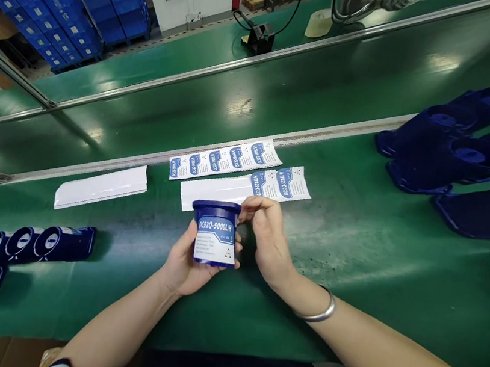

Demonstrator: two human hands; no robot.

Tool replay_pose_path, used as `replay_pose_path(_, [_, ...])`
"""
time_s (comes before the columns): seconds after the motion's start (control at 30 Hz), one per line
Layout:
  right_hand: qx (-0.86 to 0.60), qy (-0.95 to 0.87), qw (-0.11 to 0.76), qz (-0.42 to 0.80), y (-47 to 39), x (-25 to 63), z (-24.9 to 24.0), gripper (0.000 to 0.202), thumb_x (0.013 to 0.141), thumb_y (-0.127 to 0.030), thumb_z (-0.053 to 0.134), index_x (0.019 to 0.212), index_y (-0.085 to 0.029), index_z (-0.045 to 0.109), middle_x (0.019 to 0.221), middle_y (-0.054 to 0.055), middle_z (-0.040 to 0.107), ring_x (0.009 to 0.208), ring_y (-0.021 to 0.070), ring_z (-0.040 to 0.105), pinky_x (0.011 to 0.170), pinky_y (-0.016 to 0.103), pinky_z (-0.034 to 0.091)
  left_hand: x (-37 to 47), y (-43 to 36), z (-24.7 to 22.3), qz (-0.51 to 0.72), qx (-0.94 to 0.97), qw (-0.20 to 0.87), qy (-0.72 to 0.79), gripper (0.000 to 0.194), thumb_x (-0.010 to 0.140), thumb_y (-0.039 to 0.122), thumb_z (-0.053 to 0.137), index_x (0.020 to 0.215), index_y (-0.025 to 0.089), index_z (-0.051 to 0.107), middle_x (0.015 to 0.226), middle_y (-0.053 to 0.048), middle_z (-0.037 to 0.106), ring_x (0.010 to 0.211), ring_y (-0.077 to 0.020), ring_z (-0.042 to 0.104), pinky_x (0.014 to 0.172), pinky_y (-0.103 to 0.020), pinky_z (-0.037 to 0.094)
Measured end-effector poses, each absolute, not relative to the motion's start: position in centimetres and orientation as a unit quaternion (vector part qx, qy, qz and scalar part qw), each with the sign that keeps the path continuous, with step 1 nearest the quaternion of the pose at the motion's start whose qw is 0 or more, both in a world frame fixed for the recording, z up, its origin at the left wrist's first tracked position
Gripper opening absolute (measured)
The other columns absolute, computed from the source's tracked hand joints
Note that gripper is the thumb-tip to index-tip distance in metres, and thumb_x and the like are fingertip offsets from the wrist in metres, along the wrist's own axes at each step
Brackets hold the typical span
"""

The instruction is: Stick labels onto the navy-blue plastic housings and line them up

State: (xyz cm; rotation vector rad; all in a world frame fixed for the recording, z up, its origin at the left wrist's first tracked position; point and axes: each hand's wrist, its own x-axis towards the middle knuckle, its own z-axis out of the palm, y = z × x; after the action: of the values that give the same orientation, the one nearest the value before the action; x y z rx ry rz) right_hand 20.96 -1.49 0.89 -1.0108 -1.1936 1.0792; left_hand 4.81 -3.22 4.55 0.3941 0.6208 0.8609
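Observation:
A dark blue plastic housing (217, 210) with a flanged top rim is upright in my left hand (187, 269); thumb and fingers wrap round its sides. On its front sits a blue-and-white label (214, 246) that reads DC52Q-5000L/H. Curled at the housing's upper right side is my right hand (270, 245), its fingertips at the edge; whether they pinch anything is hidden. Just behind lies a label strip (216, 190), mostly bare backing with a couple of labels at its right end. Farther back is a fuller label strip (225, 159).
White backing strips (103, 186) lie to the left. Labelled blue housings (66, 243) stand in rows at the left front. More blue housings (463, 156) sit at the right. A metal rail (326, 125) runs along the green bench. Blue crates (46, 4) are stacked beyond.

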Motion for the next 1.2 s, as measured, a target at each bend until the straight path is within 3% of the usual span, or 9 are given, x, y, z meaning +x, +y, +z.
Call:
replay_pose_path(0.1, [-0.397, -0.517, 0.565, 0.506, -0.7, 21.7, 1.3, 0.046, 0.101, -0.064, 0.043, 0.128, -0.028, 0.053, 0.133, 0.009, 0.06, 0.121, 0.0247, 0.059, 0.105, 0.045, 0.049, 5.1, -3.0, 4.2, 0.352, 0.129, 0.889, 0.262, 0.071, 0.087, 0.066, 0.061, 0.12, 0.003, 0.068, 0.101, -0.017, 0.07, 0.082, -0.0192, 0.069, 0.066, -0.025, 0.057])
replay_pose_path(0.2, [-0.34, -0.503, 0.496, 0.621, -0.5, 22.1, 1.8, 0.056, 0.099, -0.067, 0.045, 0.139, -0.03, 0.052, 0.134, 0.01, 0.065, 0.124, 0.028, 0.062, 0.103, 0.047, 0.053, 5.3, -3.1, 3.8, 0.298, 0.103, 0.916, 0.246, 0.073, 0.086, 0.069, 0.059, 0.115, 0.003, 0.069, 0.096, -0.017, 0.069, 0.075, -0.0183, 0.069, 0.058, -0.024, 0.054])
replay_pose_path(0.3, [-0.309, -0.478, 0.456, 0.684, -0.7, 22.1, 1.9, 0.055, 0.099, -0.066, 0.044, 0.136, -0.028, 0.058, 0.123, 0.01, 0.07, 0.09, 0.0236, 0.072, 0.071, 0.037, 0.062, 5.3, -3.2, 3.4, 0.28, 0.121, 0.921, 0.244, 0.071, 0.088, 0.07, 0.057, 0.116, 0.005, 0.069, 0.096, -0.017, 0.07, 0.074, -0.0189, 0.07, 0.059, -0.025, 0.056])
replay_pose_path(0.37, [-0.314, -0.473, 0.456, 0.685, -0.8, 22.2, 1.7, 0.051, 0.099, -0.065, 0.045, 0.132, -0.029, 0.06, 0.119, 0.008, 0.069, 0.06, 0.0145, 0.063, 0.042, 0.027, 0.049, 5.2, -3.1, 3.4, 0.289, 0.156, 0.908, 0.261, 0.065, 0.09, 0.066, 0.057, 0.116, 0.008, 0.069, 0.098, -0.016, 0.072, 0.075, -0.02, 0.072, 0.064, -0.028, 0.058])
replay_pose_path(0.43, [-0.33, -0.484, 0.469, 0.661, -0.9, 22.3, 1.4, 0.049, 0.098, -0.064, 0.05, 0.13, -0.029, 0.059, 0.116, 0.007, 0.068, 0.052, 0.0116, 0.056, 0.034, 0.024, 0.037, 5.0, -2.9, 3.4, 0.298, 0.203, 0.886, 0.291, 0.06, 0.092, 0.063, 0.058, 0.115, 0.009, 0.069, 0.096, -0.016, 0.074, 0.076, -0.0215, 0.073, 0.068, -0.031, 0.059])
replay_pose_path(0.53, [-0.361, -0.512, 0.493, 0.604, -1.0, 22.5, 1.1, 0.049, 0.096, -0.063, 0.054, 0.129, -0.028, 0.057, 0.112, 0.008, 0.068, 0.079, 0.0206, 0.067, 0.056, 0.03, 0.054, 4.6, -2.7, 3.6, 0.295, 0.283, 0.851, 0.33, 0.056, 0.092, 0.062, 0.06, 0.113, 0.01, 0.068, 0.092, -0.015, 0.075, 0.079, -0.0238, 0.074, 0.075, -0.035, 0.059])
replay_pose_path(0.63, [-0.393, -0.517, 0.503, 0.571, -1.2, 22.6, 1.1, 0.048, 0.097, -0.061, 0.055, 0.13, -0.027, 0.053, 0.107, 0.008, 0.069, 0.095, 0.0256, 0.069, 0.08, 0.04, 0.058, 4.3, -2.6, 4.0, 0.287, 0.338, 0.825, 0.349, 0.05, 0.093, 0.057, 0.063, 0.116, 0.013, 0.065, 0.095, -0.014, 0.075, 0.087, -0.0255, 0.074, 0.081, -0.037, 0.058])
replay_pose_path(0.97, [-0.452, -0.502, 0.529, 0.513, -1.5, 22.4, 1.1, 0.044, 0.097, -0.059, 0.056, 0.129, -0.03, 0.047, 0.099, 0.006, 0.069, 0.096, 0.0273, 0.069, 0.089, 0.046, 0.056, 4.0, -2.8, 4.8, 0.316, 0.552, 0.625, 0.453, 0.056, 0.079, 0.036, 0.082, 0.131, 0.022, 0.065, 0.118, -0.012, 0.069, 0.098, -0.0277, 0.065, 0.079, -0.033, 0.052])
replay_pose_path(1.2, [-0.481, -0.513, 0.51, 0.496, -1.2, 22.9, 0.9, 0.042, 0.099, -0.059, 0.05, 0.129, -0.031, 0.05, 0.104, 0.007, 0.066, 0.097, 0.0279, 0.067, 0.084, 0.045, 0.056, 4.6, -3.3, 4.9, 0.375, 0.565, 0.588, 0.442, 0.086, 0.06, 0.021, 0.092, 0.14, 0.024, 0.061, 0.138, -0.013, 0.06, 0.127, -0.038, 0.056, 0.112, -0.052, 0.043])
